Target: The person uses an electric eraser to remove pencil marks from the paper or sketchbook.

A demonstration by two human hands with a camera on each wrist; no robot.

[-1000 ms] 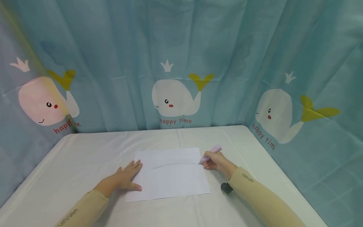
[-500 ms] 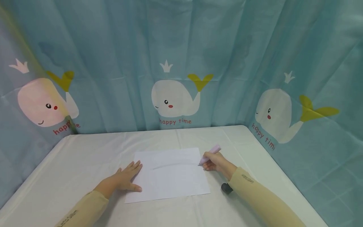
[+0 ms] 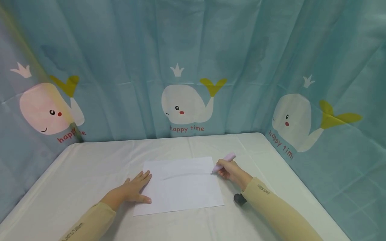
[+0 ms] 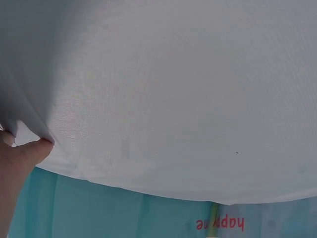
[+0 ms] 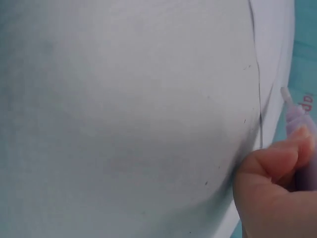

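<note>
A white sheet of paper (image 3: 184, 192) lies on the table in the head view, with a faint grey curved streak across its upper half. On its left edge rests my left hand (image 3: 134, 189), fingers spread and flat; the left wrist view catches only the thumb side of that hand (image 4: 22, 158). My right hand (image 3: 230, 170) pinches a thick pale purple marker (image 3: 230, 157) at the paper's right edge. Its tip points down and left, right at the sheet. In the right wrist view the marker's pale tip (image 5: 285, 94) extends beyond the thumb and fingers.
A white cloth covers the table (image 3: 99, 160). Beside the right sleeve (image 3: 271, 201) is a rounded black object (image 3: 239, 199), partly hidden by the forearm. A blue-green curtain (image 3: 135, 67) with printed whales stands along the back and both sides of the table.
The marker tip dips slightly toward me and then returns to about where it was. The right hand's lower fingers draw in a little. My left hand and the paper stay in place.
</note>
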